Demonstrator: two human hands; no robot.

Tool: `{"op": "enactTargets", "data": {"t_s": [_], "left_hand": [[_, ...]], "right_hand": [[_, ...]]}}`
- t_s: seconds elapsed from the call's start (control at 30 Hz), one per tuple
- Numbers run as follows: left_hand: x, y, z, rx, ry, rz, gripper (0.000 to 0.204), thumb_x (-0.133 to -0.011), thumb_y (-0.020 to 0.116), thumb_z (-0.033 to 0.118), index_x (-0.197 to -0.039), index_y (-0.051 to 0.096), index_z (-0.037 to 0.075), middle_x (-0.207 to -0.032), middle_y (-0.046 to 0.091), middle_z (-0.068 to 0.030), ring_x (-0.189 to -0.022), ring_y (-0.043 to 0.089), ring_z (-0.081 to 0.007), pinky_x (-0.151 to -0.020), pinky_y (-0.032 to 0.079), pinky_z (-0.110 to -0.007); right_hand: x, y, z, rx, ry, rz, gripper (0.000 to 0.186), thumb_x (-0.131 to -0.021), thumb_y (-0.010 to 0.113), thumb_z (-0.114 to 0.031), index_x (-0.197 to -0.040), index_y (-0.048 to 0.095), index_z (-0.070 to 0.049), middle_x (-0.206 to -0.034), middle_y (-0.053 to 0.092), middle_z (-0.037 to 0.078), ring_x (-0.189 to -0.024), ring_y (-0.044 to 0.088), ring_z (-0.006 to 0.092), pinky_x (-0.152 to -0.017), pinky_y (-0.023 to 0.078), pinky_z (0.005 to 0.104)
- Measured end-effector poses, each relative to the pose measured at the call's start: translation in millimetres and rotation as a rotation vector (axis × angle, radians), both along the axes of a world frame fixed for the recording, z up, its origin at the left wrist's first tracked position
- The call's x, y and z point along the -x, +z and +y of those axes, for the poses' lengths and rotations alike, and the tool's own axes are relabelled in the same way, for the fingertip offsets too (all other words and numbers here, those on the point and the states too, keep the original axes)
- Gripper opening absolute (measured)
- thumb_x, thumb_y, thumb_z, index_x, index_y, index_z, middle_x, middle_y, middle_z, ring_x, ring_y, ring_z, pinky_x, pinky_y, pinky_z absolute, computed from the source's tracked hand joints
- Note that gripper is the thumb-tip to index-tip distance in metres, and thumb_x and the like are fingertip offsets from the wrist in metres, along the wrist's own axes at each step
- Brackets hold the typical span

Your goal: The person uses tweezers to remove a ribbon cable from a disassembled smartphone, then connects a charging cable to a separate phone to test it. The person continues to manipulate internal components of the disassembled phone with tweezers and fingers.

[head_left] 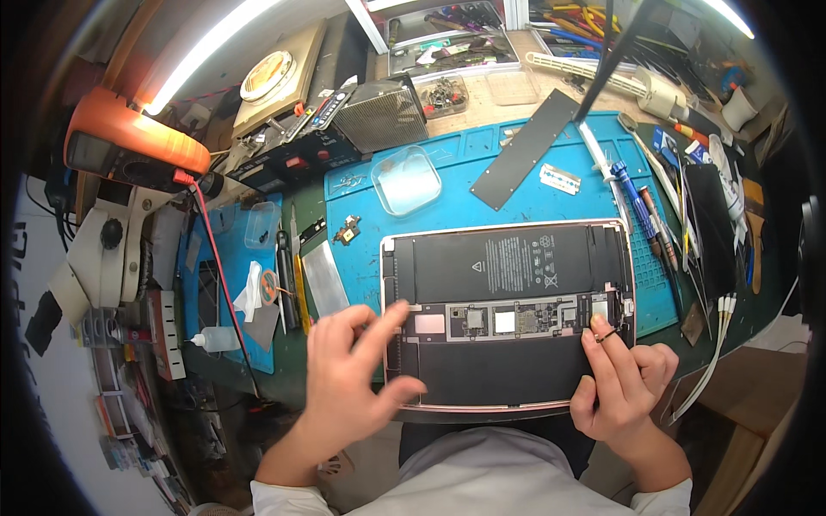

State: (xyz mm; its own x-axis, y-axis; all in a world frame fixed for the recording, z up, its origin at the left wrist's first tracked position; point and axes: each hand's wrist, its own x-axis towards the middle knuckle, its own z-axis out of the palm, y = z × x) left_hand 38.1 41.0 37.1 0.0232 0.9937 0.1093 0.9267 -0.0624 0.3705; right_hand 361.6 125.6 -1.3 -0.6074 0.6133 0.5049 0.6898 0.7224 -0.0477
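Observation:
An opened tablet (508, 370) lies in front of me, its black battery (447, 267) and a long circuit board (538, 318) in the middle exposed. My left hand (348, 370) is over the tablet's left edge, fingers spread and slightly blurred, with nothing in it. At the tablet's right end, my right hand (628, 378) has its fingers curled and the fingertips by the board's end. A small thin black part (607, 335) sits between two of those fingers; its exact kind is too small to make out.
Beyond the tablet, a blue work mat (353, 202) carries a clear plastic box (406, 181), a dark metal plate (527, 150) and a razor blade (559, 179). Screwdrivers (637, 206) lie to the right. An orange multimeter (129, 138) with a red lead stands at the left.

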Motion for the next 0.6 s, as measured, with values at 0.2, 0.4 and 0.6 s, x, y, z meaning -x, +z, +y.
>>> {"op": "enactTargets", "data": {"t_s": [0.2, 0.4, 0.6], "left_hand": [[18.4, 16.2, 57.7, 0.194, 0.198, -0.606, 0.015, -0.094, 0.081, 0.008, -0.098, 0.068, 0.000, -0.084, 0.068, -0.0005, -0.074, 0.062, -0.0082, -0.068, 0.051, -0.025], [23.5, 33.6, 86.0, 0.567, 0.194, -0.405, 0.013, -0.092, 0.084, 0.006, -0.098, 0.072, 0.003, -0.086, 0.065, 0.0048, -0.078, 0.059, -0.0024, -0.072, 0.051, -0.022], [20.6, 43.6, 104.9, 0.730, 0.236, -0.389, 0.015, -0.092, 0.084, 0.012, -0.094, 0.072, 0.005, -0.080, 0.062, 0.0082, -0.075, 0.056, -0.0010, -0.068, 0.046, -0.020]], "right_hand": [[0.2, -2.8, 2.1, -0.018, 0.015, 0.027, 0.039, -0.090, 0.060, -0.024, -0.111, 0.080, 0.003, -0.125, 0.078, 0.010, -0.087, 0.048, 0.0194, -0.086, 0.038, 0.0377], [1.2, -6.1, 1.0, -0.022, -0.009, 0.071, 0.038, -0.091, 0.061, -0.026, -0.111, 0.081, -0.001, -0.123, 0.078, 0.006, -0.087, 0.048, 0.0186, -0.088, 0.038, 0.0370], [0.9, -10.3, 1.4, -0.036, -0.009, 0.111, 0.037, -0.093, 0.061, -0.028, -0.110, 0.082, -0.002, -0.123, 0.078, 0.005, -0.088, 0.050, 0.0173, -0.088, 0.040, 0.0358]]}}
